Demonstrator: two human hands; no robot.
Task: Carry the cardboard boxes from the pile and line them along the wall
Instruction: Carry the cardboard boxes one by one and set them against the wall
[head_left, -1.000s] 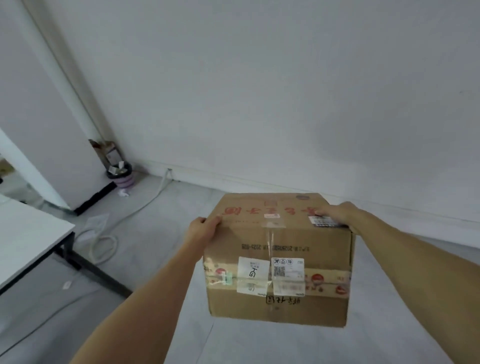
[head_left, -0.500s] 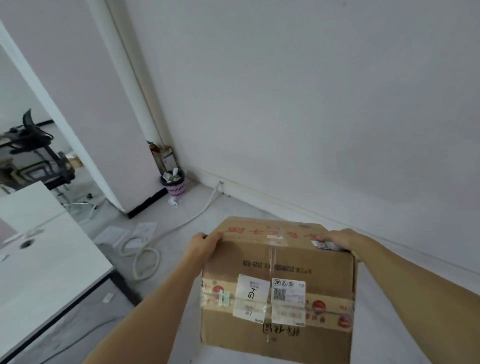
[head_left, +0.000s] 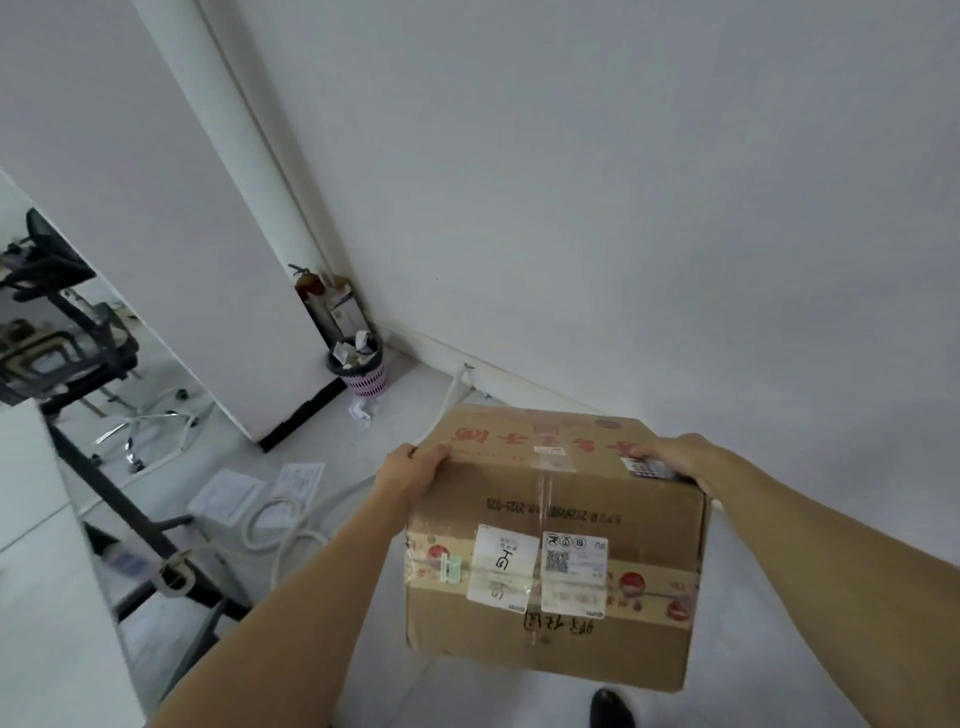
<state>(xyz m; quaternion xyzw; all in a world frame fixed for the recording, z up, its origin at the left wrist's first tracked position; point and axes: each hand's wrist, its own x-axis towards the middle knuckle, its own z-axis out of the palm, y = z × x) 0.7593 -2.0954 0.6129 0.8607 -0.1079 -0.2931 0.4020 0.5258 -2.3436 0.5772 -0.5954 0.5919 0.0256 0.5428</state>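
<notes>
Between the two hands, the cardboard box (head_left: 556, 525) hangs clear of the grey floor (head_left: 400, 415), near the white wall (head_left: 623, 208). The left hand (head_left: 410, 470) grips the upper left edge, with its fingers (head_left: 436, 453) curled onto the top face. The right hand (head_left: 670, 457) grips the upper right corner, with its fingers (head_left: 644, 453) lying on a label. A pink wastebasket (head_left: 361, 371) stands in the corner, well apart.

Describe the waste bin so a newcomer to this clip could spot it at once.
Follow the white wall down to the corner where it meets the white partition. The waste bin stands on the floor there, before a fire extinguisher. Alone among its neighbours, it is round, black-rimmed with pink latticed sides, stuffed with crumpled paper.
</notes>
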